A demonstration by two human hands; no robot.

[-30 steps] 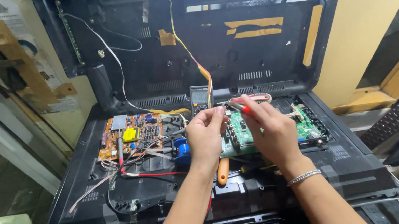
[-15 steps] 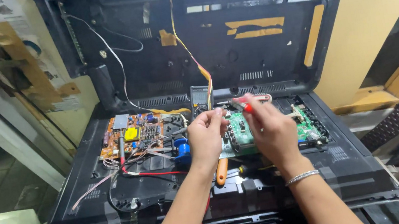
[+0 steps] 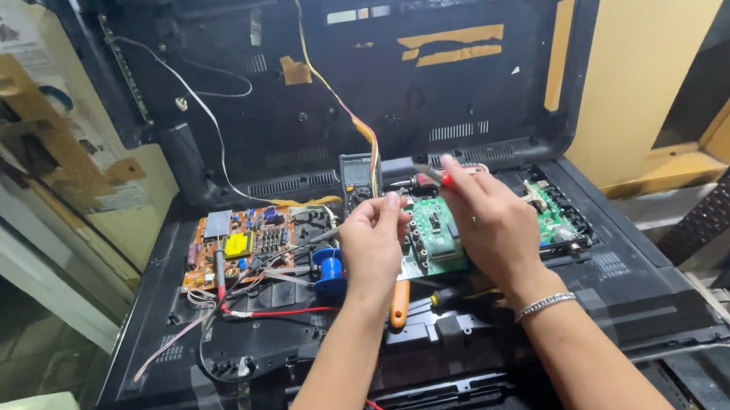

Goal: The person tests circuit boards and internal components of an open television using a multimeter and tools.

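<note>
both hands (image 3: 430,234) hover over the green circuit board (image 3: 437,235)

We are looking at a matt black plastic back shell (image 3: 584,298) with strips of dull grey tape. A glossy green circuit board (image 3: 439,233) is shining beside a brownish, matt board (image 3: 240,254) on the left. We are seeing a bright metal bracelet (image 3: 545,305), a smooth orange plastic screwdriver handle (image 3: 400,304) and yellowish paper tape (image 3: 451,37) peeling on the far panel.
</note>
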